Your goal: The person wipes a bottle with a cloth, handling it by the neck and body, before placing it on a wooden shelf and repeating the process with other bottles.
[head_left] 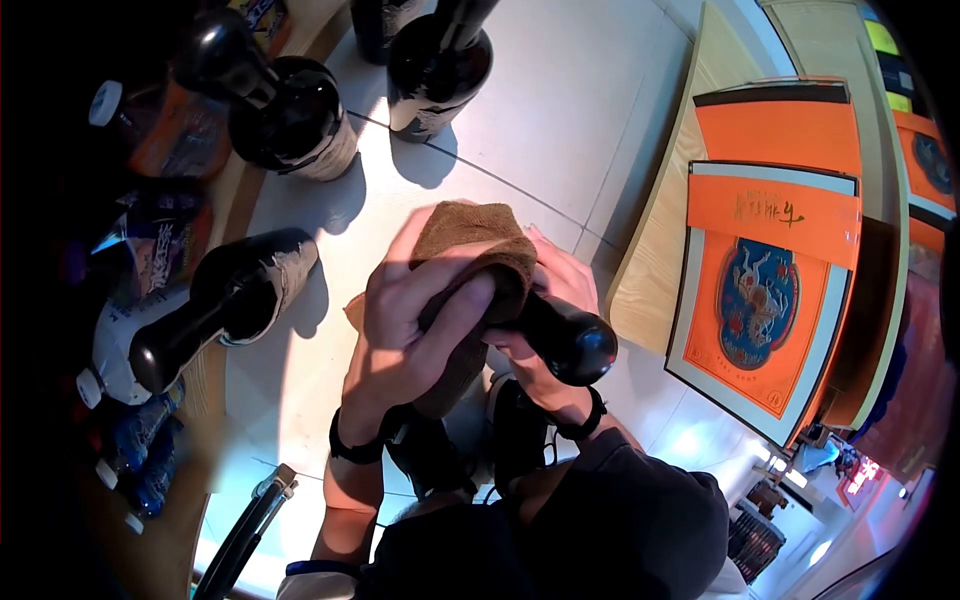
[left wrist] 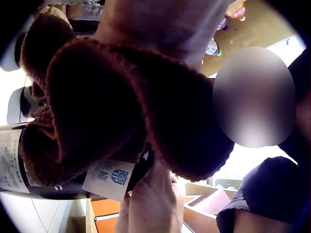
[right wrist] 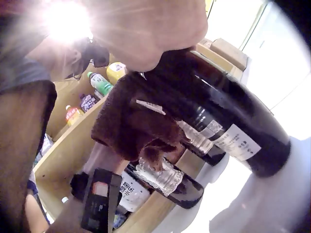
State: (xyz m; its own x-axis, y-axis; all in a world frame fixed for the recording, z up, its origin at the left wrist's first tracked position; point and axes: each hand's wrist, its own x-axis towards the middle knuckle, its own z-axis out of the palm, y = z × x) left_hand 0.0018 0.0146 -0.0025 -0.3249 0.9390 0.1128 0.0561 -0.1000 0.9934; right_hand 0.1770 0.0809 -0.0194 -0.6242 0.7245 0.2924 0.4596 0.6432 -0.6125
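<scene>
A dark glass bottle is tilted in front of the person, its rounded black top pointing toward the body. The right hand grips it around the neck and shoulder. My left hand holds a brown cloth, fingers and thumb curled into its folds, wrapped against the bottle. In the right wrist view the bottle's body shows a white printed label, with the cloth beside it. From the left wrist, the cloth hides most of the bottle, leaving a pale label visible.
Several similar dark bottles stand at the left and far side, among them one bottle and another bottle on the pale tiled floor. Drink bottles and packets fill a wooden shelf at left. Orange boxes stand at right.
</scene>
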